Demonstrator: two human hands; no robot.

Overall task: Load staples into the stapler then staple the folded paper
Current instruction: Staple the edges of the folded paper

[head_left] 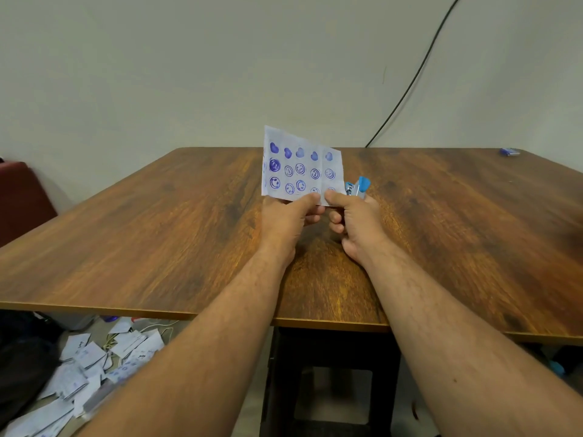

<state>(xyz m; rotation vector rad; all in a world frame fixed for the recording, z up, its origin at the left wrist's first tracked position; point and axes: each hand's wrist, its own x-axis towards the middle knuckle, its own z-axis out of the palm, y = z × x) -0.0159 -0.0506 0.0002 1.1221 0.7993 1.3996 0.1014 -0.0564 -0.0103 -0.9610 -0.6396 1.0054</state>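
Note:
A white folded paper [301,167] with blue stamped hearts and round faces stands upright above the middle of the wooden table [157,222]. My left hand [288,220] pinches its lower edge between thumb and fingers. My right hand [356,223] presses its thumb on the paper's lower right corner and also holds a small blue stapler [358,186], whose blue and metal end sticks up just right of the paper. The rest of the stapler is hidden in my palm.
A small blue object [510,151] lies at the table's far right corner. A black cable [410,86] runs down the wall behind the table. Several paper pieces [85,367] litter the floor at lower left. A dark stool [331,383] stands under the table.

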